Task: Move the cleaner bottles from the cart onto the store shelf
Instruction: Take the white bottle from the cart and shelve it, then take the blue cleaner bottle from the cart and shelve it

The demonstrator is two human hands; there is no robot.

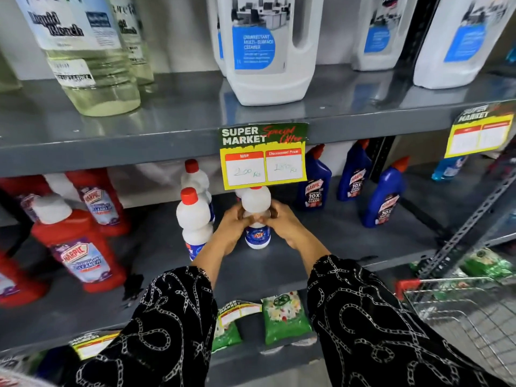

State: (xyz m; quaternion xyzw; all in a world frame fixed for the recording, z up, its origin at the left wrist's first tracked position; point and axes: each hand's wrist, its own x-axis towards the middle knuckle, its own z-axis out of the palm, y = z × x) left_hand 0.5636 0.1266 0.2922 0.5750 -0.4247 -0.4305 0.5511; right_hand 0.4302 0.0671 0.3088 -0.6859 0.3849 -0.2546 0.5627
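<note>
A white cleaner bottle (257, 203) with a blue label stands upright on the grey middle shelf (321, 247). Its cap is hidden behind a yellow price tag (264, 156). My left hand (233, 223) and my right hand (282, 222) wrap around its waist from both sides, fingertips meeting in front. Two more white bottles with red caps (192, 213) stand just left of it, one behind the other. The wire cart (460, 308) with a red handle sits at the lower right, its inside mostly out of view.
Red Harpic bottles (78, 247) fill the shelf's left part and blue Harpic bottles (386, 194) the right. Large white jugs (268, 51) and clear bleach bottles (89, 57) stand on the shelf above. Green packets (284, 317) lie on the shelf below.
</note>
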